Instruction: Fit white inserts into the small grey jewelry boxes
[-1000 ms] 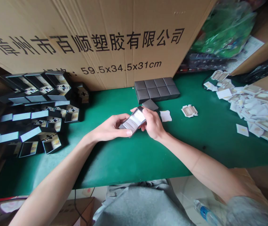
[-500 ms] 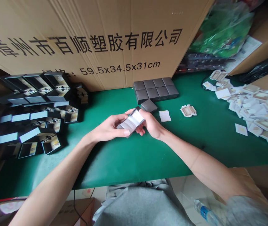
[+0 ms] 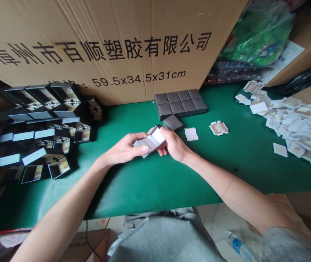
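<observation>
Between both hands is a small jewelry box [image 3: 152, 141], its lid raised and a pale lining showing inside. My left hand [image 3: 126, 148] grips its left side, thumb across the front part. My right hand [image 3: 172, 143] closes round the lid end, with its fingers curled underneath. Just behind the hands lies a single closed dark box [image 3: 173, 123], touching or nearly touching a block of closed dark boxes [image 3: 181, 103]. Right of my right hand are a white pad [image 3: 191, 134] and a white folded insert [image 3: 219, 128].
Rows of open black boxes [image 3: 43, 136] stand at the left of the green table [image 3: 155, 185]. A heap of white inserts [image 3: 294, 123] is at the right. A large carton [image 3: 128, 22] walls off the back. A water bottle [image 3: 239, 245] is below the table edge.
The jewelry box has tilted slightly and shifted a little left in my hands, its lid now angled more upright. Everything on the table stays where it was.
</observation>
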Tool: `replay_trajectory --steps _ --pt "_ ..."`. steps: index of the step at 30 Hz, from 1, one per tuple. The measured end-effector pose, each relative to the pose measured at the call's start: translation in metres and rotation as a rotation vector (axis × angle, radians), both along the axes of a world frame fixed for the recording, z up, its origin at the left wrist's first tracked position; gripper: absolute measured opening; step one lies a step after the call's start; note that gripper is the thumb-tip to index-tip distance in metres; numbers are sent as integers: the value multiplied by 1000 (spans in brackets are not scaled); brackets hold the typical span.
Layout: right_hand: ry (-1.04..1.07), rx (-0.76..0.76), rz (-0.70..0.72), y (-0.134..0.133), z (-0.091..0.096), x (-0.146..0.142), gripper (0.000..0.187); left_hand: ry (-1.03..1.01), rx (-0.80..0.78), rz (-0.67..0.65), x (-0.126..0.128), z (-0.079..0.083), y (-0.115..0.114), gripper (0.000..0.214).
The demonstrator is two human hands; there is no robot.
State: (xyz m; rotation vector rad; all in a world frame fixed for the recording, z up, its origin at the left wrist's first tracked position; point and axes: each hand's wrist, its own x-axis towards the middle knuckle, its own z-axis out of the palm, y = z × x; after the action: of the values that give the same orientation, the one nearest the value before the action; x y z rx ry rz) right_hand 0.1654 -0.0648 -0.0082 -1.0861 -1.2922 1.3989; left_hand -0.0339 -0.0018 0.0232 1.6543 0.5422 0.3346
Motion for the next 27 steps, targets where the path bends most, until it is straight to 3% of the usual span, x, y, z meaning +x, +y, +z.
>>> replay_trajectory --steps 27 --pt "-404 244 -64 -5 9 -1 44 113 12 73 -1 -5 0 48"
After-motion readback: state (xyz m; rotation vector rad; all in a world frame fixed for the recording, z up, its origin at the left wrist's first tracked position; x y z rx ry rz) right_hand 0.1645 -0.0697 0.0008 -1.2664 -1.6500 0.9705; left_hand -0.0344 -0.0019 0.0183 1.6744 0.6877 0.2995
